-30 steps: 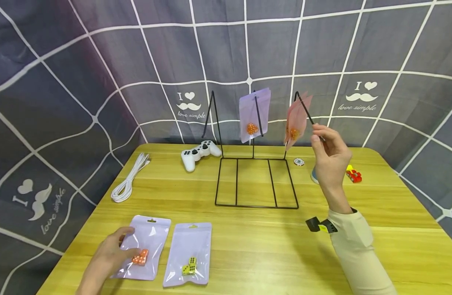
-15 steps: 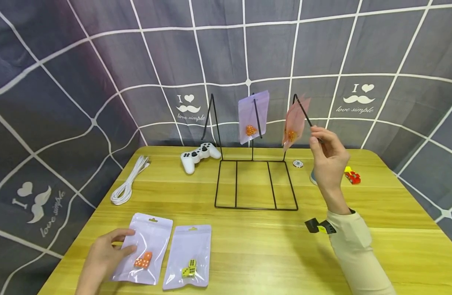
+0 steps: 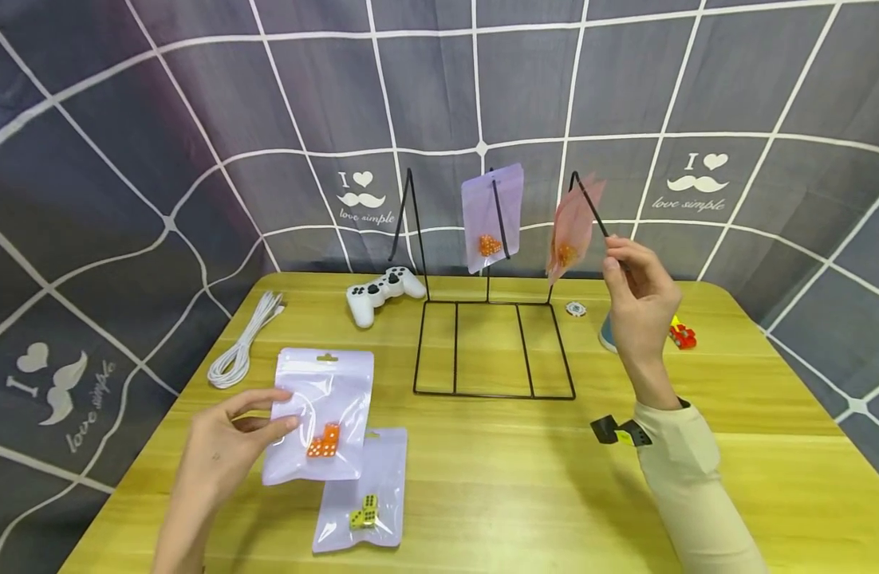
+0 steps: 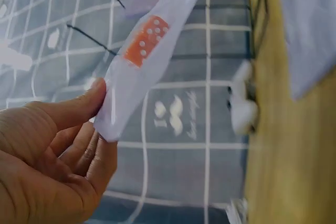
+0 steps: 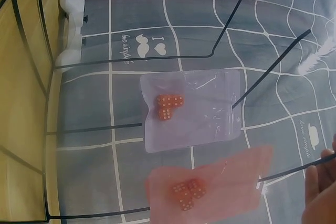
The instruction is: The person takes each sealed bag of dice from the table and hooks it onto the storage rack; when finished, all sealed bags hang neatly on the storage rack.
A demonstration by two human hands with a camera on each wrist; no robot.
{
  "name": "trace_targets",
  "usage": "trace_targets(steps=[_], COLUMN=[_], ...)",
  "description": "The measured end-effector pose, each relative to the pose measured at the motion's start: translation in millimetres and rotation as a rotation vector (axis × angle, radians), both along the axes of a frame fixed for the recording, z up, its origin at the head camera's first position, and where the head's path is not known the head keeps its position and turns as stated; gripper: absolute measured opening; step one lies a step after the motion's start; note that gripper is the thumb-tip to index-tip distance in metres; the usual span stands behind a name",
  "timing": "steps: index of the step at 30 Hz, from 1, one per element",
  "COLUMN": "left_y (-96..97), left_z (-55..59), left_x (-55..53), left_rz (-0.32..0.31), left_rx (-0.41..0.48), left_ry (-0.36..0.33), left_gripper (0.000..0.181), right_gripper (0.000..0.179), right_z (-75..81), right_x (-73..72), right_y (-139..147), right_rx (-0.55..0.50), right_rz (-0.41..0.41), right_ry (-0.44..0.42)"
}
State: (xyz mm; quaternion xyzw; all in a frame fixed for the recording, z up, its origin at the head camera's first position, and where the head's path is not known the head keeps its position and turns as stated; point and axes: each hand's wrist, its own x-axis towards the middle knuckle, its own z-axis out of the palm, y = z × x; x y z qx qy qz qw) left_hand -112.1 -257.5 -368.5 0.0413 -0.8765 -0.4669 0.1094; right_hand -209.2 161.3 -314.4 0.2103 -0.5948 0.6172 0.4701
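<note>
My left hand [image 3: 224,442] pinches the left edge of a pale lilac zip bag [image 3: 325,395] with orange dice [image 3: 325,442] inside. The bag is raised, and overlaps the top of a second lilac bag [image 3: 389,470] with yellow dice on the table. In the left wrist view, thumb and fingers grip the lifted bag's [image 4: 131,82] edge. My right hand [image 3: 644,315] pinches the end of the right hook of a black wire rack [image 3: 493,395]. Pink bags [image 3: 577,227] with dice hang on that hook. A lilac bag [image 3: 475,211] with orange dice hangs on the middle hook.
The rack's left hook [image 3: 402,219] carries no bag. Behind it lies a white game controller [image 3: 384,295], with a coiled white cable [image 3: 246,343] farther left. A poker chip [image 3: 576,308], a blue object [image 3: 608,335] and a red toy [image 3: 683,336] are at the right.
My left hand has lifted the orange-dice bag off the table and carried it forward and right. My right hand stays on the hook end.
</note>
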Motion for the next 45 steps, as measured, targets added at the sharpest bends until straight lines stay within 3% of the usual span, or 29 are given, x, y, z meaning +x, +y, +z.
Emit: trace_targets(steps=[6,12,19,30,45], left_y=[29.0,54.0,71.9,82.5,82.7], left_z=[16.7,25.8,32.3,35.8,37.6], left_x=[-12.2,-28.8,-42.6,-51.9,-67.5], left_rz=[-0.07,-0.148,-0.15,-0.149,-0.155], left_rx=[0.069,0.123,0.201,0.336,0.362], left_ry=[0.085,0.185,0.265,0.438,0.484], left_gripper=[0.033,0.029,0.029,0.029,0.029], right_gripper=[0.011,0.01,0.01,0.011,0.01], right_z=[-2.0,-0.3,1.9,-1.6,-1.2], right_x=[0.0,-1.7,-5.8,-9.0,-7.4], right_y=[1.5,0.8,-1.2,0.5,-1.7], right_rx=[0.025,0.021,0.019,0.027,0.026], right_rz=[-0.022,-0.026,-0.024,-0.035,-0.046], right_ry=[-0.018,-0.005,-0.003,-0.016,-0.007])
